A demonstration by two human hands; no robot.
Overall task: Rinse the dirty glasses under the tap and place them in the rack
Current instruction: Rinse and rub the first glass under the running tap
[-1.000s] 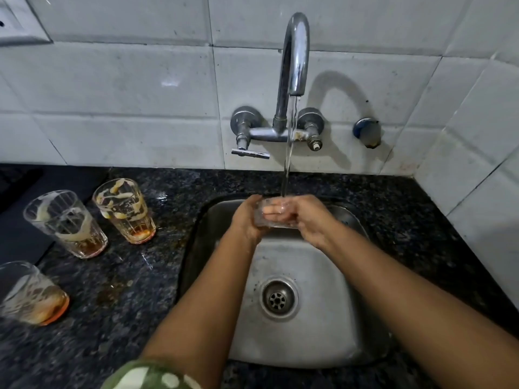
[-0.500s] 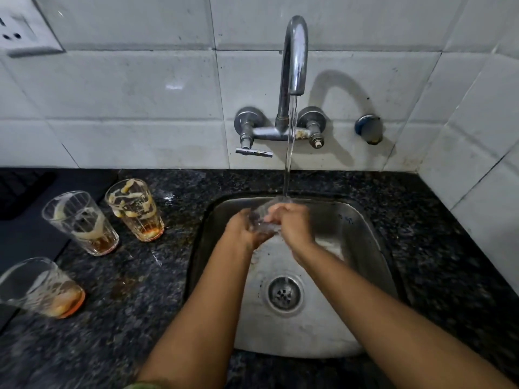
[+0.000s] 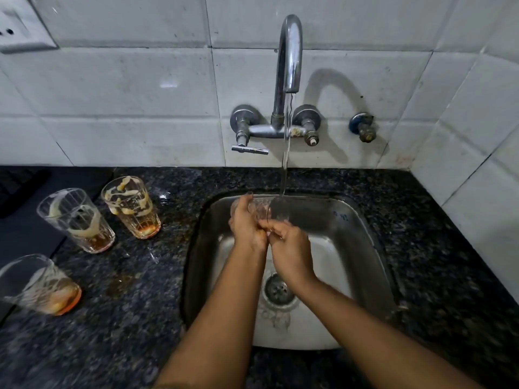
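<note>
Glass (image 3: 261,210), clear w/ ribbed sides, lies tilted over the steel sink (image 3: 351,220), mouth to the right under the tap (image 3: 289,54) stream; left hand (image 3: 247,226) is wrapped round its body, right hand (image 3: 290,248) pinches the near rim. Likely light, rigid, breakable & slippery when wet, so best held round the ribbed wall, not the rim. Three dirty glasses (image 3: 132,206) stand on the tabletop (image 3: 134,290) at left; no rack seen.

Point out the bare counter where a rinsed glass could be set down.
Free: the dark counter right of the sink, up to the tiled wall, and the front-left stretch. Crowded: left of the sink, where three dirty glasses stand beside a brown spill.
</note>
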